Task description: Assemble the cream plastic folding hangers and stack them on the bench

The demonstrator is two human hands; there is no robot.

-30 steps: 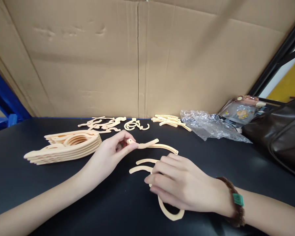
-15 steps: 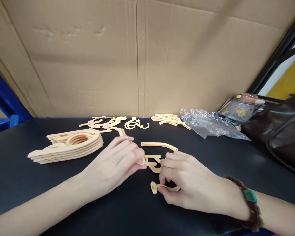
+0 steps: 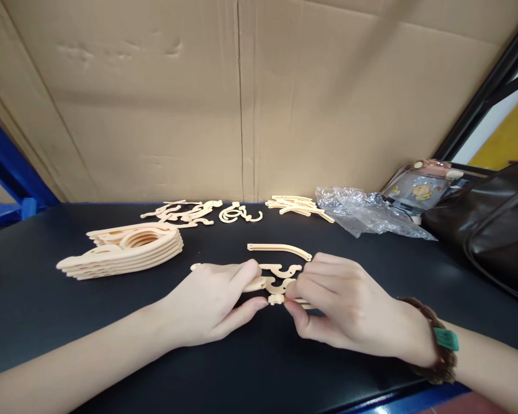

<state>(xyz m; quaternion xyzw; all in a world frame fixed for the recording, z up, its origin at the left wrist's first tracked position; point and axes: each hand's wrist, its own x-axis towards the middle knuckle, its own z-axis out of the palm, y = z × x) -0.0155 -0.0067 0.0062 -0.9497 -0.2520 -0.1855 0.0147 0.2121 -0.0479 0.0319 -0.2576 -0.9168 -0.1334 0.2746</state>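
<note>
The left grip [image 3: 218,302] is narrow, thumb and fingers pinched about a pale bar [image 3: 254,284] whose near end pokes out toward the other hand. The right grip [image 3: 345,302] is closed at the fingertips on a knobbed piece [image 3: 276,299], mostly hidden under the hand. What seems to count is how these two ends lie: the knob sits to the right of the left thumb's tip and a little nearer the wearer than the bar's end, which runs roughly sideways toward it. The right hand is the nearer to the knob. Whether knob and bar touch cannot be told. Just beyond the knob lies a scroll-ended piece [image 3: 280,287]; farther beyond, a loose bar [image 3: 280,248].
</note>
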